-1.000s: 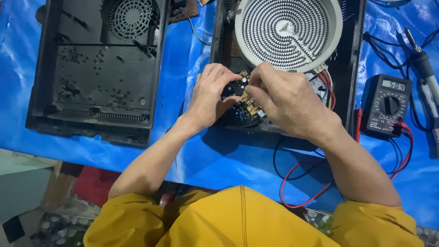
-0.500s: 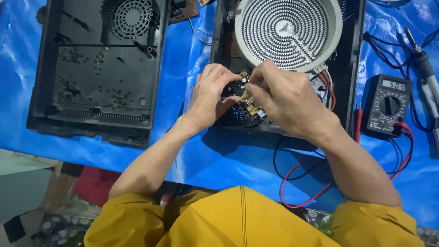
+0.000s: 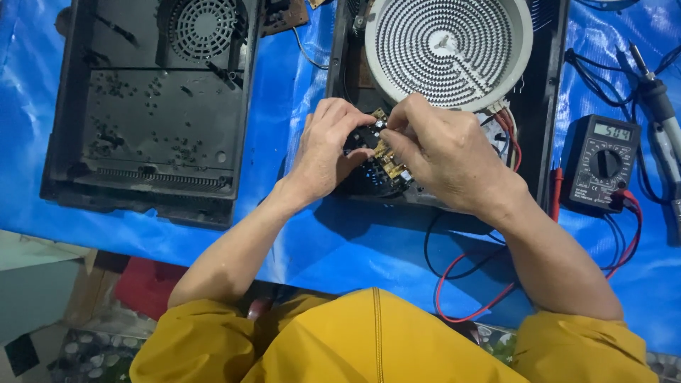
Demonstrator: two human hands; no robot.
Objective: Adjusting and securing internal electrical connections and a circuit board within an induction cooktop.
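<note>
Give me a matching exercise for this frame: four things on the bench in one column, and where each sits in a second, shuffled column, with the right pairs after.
Things:
1. empty black casing
2. spiral heating element
3. multimeter
4. small circuit board

Places:
A. far right, on the blue sheet, red lead plugged in
B. between the left hand and the right hand, pinched by the fingers
C. left of the hands, fan grille at its top
D. just above the hands, inside the open appliance

Pairs: 1-C, 2-D, 3-A, 4-B
</note>
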